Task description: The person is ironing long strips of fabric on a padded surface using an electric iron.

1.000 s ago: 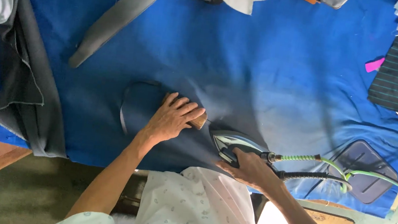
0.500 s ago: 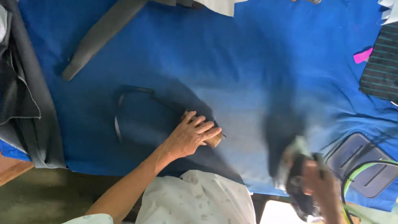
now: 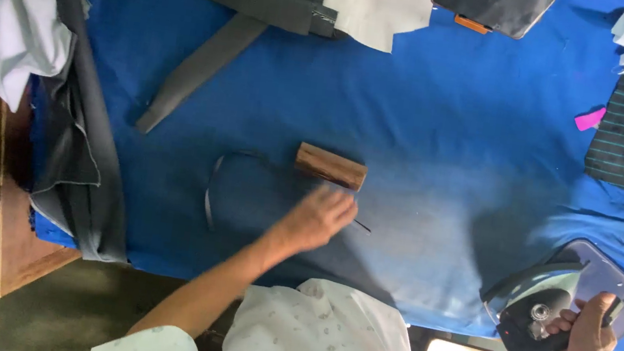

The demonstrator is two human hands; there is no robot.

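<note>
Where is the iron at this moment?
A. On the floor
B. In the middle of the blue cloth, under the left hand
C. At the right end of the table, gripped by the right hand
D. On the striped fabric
C: the right hand grips the iron by its handle at the right end of the table, over its dark rest pad, far from the left hand.

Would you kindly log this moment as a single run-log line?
left hand: flat on blue cloth, beside wooden block | right hand: gripping iron on grey rest pad

We were in a tailoring workshop: a bench padded in blue cloth filled the frame, a steam iron sat at lower right, and cut grey fabric strips lay at upper left.
</note>
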